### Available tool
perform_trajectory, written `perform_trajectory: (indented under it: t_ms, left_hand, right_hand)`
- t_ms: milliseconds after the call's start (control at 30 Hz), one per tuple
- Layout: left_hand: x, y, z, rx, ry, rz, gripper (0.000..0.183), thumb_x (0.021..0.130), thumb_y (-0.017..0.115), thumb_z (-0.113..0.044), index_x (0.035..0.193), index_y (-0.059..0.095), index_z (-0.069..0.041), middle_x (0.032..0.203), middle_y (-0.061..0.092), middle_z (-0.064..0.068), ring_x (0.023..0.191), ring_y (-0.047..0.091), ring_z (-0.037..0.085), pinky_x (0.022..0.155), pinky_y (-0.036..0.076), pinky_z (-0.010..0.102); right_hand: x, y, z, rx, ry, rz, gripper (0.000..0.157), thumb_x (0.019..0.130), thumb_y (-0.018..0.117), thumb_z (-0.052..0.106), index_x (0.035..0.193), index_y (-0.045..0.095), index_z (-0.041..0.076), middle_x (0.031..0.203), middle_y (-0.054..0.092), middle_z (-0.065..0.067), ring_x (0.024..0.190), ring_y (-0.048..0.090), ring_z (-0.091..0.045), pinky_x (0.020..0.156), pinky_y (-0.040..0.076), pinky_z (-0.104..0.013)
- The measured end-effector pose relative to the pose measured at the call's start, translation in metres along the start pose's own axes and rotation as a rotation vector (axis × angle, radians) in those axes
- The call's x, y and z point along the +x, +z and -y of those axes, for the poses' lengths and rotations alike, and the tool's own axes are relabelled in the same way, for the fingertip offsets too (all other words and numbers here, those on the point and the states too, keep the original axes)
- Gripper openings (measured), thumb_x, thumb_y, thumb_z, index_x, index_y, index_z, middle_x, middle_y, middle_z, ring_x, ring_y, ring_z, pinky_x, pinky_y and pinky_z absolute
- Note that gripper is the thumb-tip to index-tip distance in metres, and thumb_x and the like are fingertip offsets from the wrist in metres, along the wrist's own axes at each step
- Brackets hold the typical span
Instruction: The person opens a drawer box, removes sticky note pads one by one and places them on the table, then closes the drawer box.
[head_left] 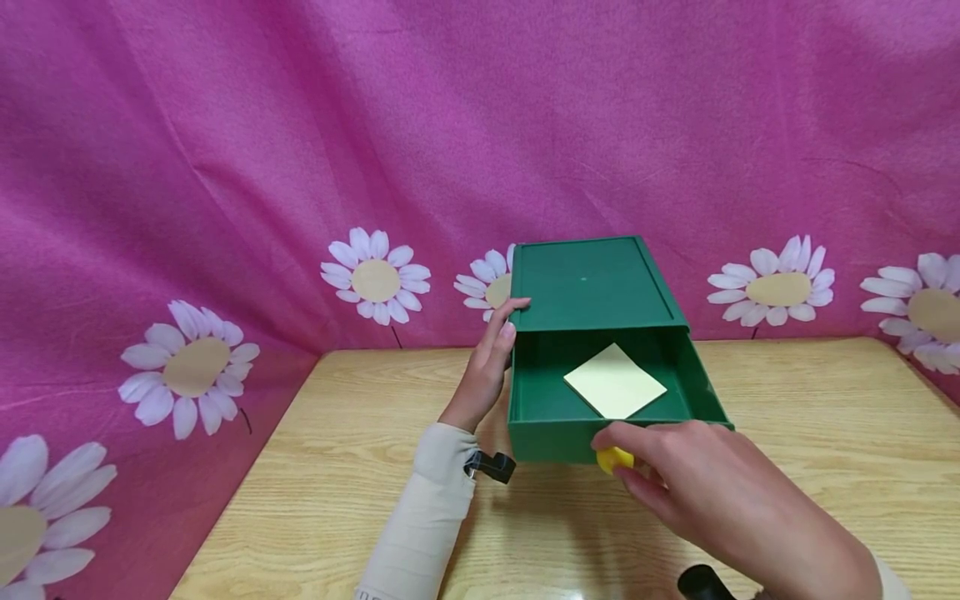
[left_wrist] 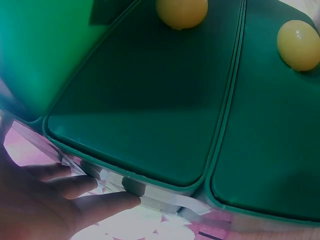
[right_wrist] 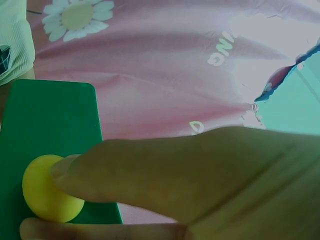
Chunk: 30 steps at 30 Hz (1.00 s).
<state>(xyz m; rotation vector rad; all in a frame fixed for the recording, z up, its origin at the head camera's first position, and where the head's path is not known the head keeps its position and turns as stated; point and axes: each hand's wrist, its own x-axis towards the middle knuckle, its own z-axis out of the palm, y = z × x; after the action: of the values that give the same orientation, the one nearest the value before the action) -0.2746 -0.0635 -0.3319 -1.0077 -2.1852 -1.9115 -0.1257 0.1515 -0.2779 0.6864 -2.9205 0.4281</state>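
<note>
A green drawer cabinet [head_left: 592, 283] stands on the table, its top drawer [head_left: 555, 442] pulled out toward me. Inside that drawer lies a pale yellow square pad of paper notes [head_left: 615, 382], turned cornerwise. My right hand [head_left: 697, 475] pinches the drawer's round yellow knob [right_wrist: 45, 187] between thumb and finger. My left hand [head_left: 487, 367] rests against the cabinet's left side near its upper front edge, fingers extended; the left wrist view shows these fingers [left_wrist: 107, 207] along the side. Two lower drawer fronts [left_wrist: 145, 100] there are closed, each with a yellow knob [left_wrist: 299, 46].
The cabinet stands on a light wood-grain table [head_left: 360, 433]. Behind and to the left hangs a magenta cloth [head_left: 450, 125] printed with white daisies. A black wrist strap piece [head_left: 495, 467] sits at my left cuff, and a dark object [head_left: 703, 582] shows below my right wrist.
</note>
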Motion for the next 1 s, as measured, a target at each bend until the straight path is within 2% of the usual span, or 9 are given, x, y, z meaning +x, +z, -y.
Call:
perform_trajectory:
  t_ms: [367, 600, 767, 1000]
  left_hand:
    - [0.000, 0.001, 0.002, 0.001, 0.013, -0.012, 0.044, 0.105, 0.027, -0.023, 0.147, 0.032, -0.014, 0.151, 0.028, 0.008, 0.132, 0.035, 0.028, 0.103, 0.036, 0.055]
    - [-0.001, 0.000, 0.001, 0.012, -0.001, -0.010, 0.045, 0.104, 0.027, -0.025, 0.148, 0.031, -0.016, 0.152, 0.027, 0.007, 0.134, 0.034, 0.029, 0.104, 0.035, 0.056]
    - [-0.001, 0.000, 0.000, 0.015, -0.007, -0.002, 0.045, 0.105, 0.026, -0.025, 0.149, 0.030, -0.016, 0.152, 0.026, 0.008, 0.133, 0.034, 0.030, 0.104, 0.035, 0.055]
    - [0.006, -0.002, 0.033, 0.020, 0.012, -0.018, 0.044, 0.104, 0.028, -0.040, 0.147, 0.032, -0.034, 0.152, 0.027, -0.003, 0.133, 0.034, 0.025, 0.103, 0.036, 0.056]
  right_hand:
    - [-0.005, 0.001, 0.000, -0.021, -0.034, -0.023, 0.028, 0.079, 0.079, 0.026, 0.097, 0.064, 0.041, 0.066, 0.053, 0.026, 0.052, 0.042, 0.005, 0.054, 0.042, -0.021]
    - [-0.005, 0.001, 0.000, 0.004, -0.019, 0.019, 0.029, 0.078, 0.080, 0.028, 0.099, 0.064, 0.040, 0.070, 0.057, 0.025, 0.053, 0.044, 0.006, 0.057, 0.045, -0.022]
    - [-0.006, 0.001, 0.000, 0.024, 0.023, 0.061, 0.030, 0.077, 0.080, 0.029, 0.099, 0.065, 0.042, 0.073, 0.061, 0.024, 0.054, 0.047, 0.007, 0.061, 0.050, -0.024]
    - [-0.008, 0.002, -0.001, 0.040, 0.037, 0.086, 0.031, 0.076, 0.081, 0.032, 0.100, 0.065, 0.042, 0.077, 0.064, 0.023, 0.056, 0.050, 0.009, 0.062, 0.053, -0.026]
